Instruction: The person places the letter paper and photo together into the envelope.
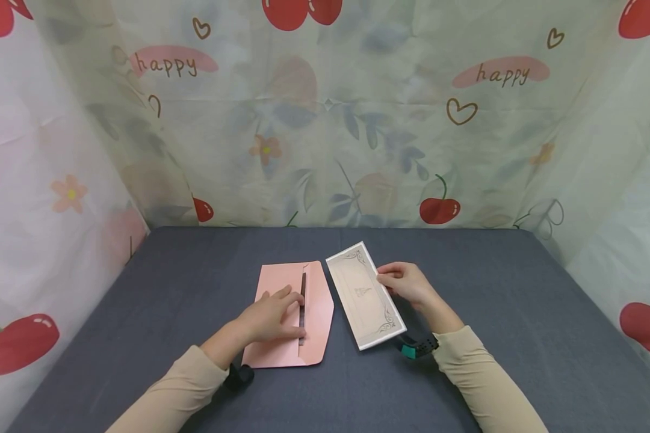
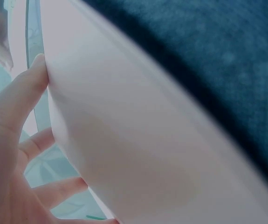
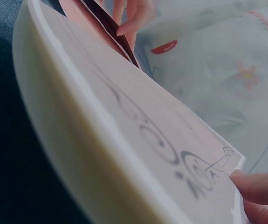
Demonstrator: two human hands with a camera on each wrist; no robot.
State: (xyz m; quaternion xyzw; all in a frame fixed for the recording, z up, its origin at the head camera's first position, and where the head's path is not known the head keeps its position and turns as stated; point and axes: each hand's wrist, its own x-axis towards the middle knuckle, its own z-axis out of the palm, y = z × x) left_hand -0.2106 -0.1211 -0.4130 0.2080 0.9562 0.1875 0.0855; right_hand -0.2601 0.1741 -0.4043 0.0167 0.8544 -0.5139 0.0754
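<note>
A pink envelope lies on the dark cloth with its pointed flap unfolded to the right and a dark slit gaping at its mouth. My left hand rests over its pocket side, thumb and fingers spread along the slit's edge. In the left wrist view, the fingertips touch the edge of the envelope. Between thumb and fingers, my right hand pinches the right edge of a long cream card with a white border and dark scroll corners. The card slants just right of the flap.
Dark grey cloth covers the table. Behind and beside it hangs a patterned curtain with cherries and flowers. A black band is at the left wrist, and a black and green band at the right.
</note>
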